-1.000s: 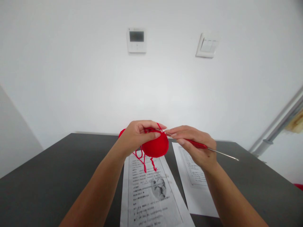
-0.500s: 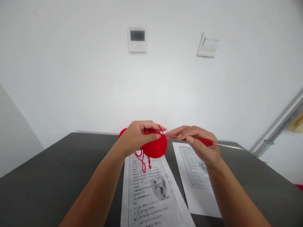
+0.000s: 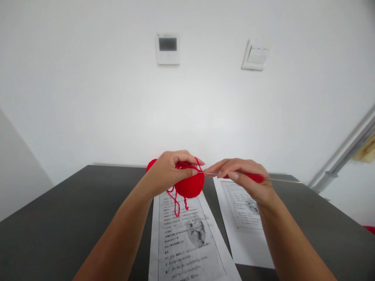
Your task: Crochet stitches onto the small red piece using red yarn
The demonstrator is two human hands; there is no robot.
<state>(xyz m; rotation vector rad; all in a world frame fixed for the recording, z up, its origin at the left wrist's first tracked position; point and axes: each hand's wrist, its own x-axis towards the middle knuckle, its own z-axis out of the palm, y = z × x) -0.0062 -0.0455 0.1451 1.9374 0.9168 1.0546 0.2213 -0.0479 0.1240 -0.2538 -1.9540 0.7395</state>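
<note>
My left hand is closed on a rounded piece of red crochet work, thumb on its near face. A strand of red yarn runs over the left index finger. Below the piece dangle a loose yarn loop and a short curly tail. My right hand grips a crochet hook by its red handle, with the thin metal shaft pointing left. Its tip meets the upper right edge of the crochet work; the very end is too small to make out.
Two printed sheets lie on the dark table: one sheet under the crochet work, another sheet beneath the right forearm. Behind the left hand sits more red yarn. A white wall with a wall panel and switch stands behind.
The hook has shifted slightly left, its tip now at the edge of the crochet work. The crochet work sits a little lower, and both hands keep their grip.
</note>
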